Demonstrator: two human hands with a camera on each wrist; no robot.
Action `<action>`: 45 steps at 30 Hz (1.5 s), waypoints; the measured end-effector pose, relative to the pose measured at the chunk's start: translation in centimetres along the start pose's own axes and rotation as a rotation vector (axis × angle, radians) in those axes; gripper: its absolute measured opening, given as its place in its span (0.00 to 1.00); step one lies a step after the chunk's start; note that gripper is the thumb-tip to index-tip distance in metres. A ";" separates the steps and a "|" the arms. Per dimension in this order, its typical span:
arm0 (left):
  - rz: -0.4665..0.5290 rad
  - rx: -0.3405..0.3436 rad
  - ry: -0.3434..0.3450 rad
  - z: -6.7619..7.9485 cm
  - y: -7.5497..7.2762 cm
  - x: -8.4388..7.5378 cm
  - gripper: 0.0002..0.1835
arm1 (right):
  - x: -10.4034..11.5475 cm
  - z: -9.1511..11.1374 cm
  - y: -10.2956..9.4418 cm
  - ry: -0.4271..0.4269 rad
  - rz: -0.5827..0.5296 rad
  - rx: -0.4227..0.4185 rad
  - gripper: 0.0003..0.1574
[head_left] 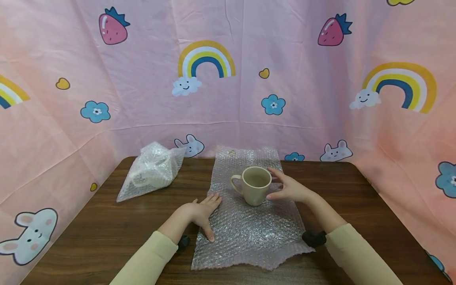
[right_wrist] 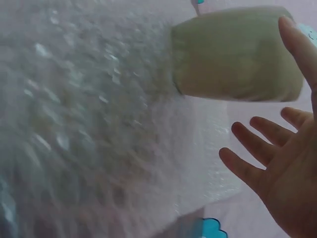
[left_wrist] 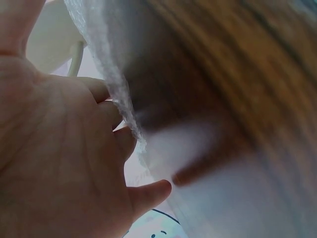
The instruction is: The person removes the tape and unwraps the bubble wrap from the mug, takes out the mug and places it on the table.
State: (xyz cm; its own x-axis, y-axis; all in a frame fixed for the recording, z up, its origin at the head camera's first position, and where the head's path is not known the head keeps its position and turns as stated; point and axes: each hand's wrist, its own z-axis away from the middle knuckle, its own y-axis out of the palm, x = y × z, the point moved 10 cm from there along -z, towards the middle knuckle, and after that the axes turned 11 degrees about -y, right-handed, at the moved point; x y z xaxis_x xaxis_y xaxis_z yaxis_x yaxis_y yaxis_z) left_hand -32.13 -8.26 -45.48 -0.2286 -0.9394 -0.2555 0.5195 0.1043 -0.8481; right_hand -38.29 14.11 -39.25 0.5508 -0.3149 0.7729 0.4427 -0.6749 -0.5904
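A beige mug stands upright on a sheet of bubble wrap, its handle toward the left. My right hand is at the mug's right side, thumb and fingers spread around it; in the right wrist view the fingers are extended beside the mug with a gap to it. My left hand lies with fingers spread at the left edge of the bubble wrap. In the left wrist view its palm faces the camera, with the bubble wrap's edge at the fingers.
A bubble-wrapped bundle with a pale object inside sits at the back left of the dark wooden table. The far end of the bubble wrap rises against the patterned pink curtain behind the table.
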 end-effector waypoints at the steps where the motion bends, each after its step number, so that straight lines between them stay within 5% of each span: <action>1: -0.001 0.000 -0.001 0.0 0.0 0.0 0.69 | -0.1 -0.1 0.2 -0.001 -0.009 -0.012 0.62; 19: 0.007 0.001 0.002 0.0 0.0 0.0 0.69 | -1.2 -1.1 2.8 -0.126 -0.278 -0.181 0.62; 45: 0.000 -0.003 0.001 0.0 0.2 0.1 0.68 | -1.9 -0.7 2.6 -0.034 -0.182 -0.321 0.61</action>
State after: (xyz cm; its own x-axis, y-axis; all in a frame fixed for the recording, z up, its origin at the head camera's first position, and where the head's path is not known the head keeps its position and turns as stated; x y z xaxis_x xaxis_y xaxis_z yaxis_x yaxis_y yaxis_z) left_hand -32.11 -8.36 -45.68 -0.2291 -0.9392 -0.2558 0.5169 0.1053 -0.8495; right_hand -38.68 12.54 -42.07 0.5095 -0.1518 0.8470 0.2941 -0.8943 -0.3372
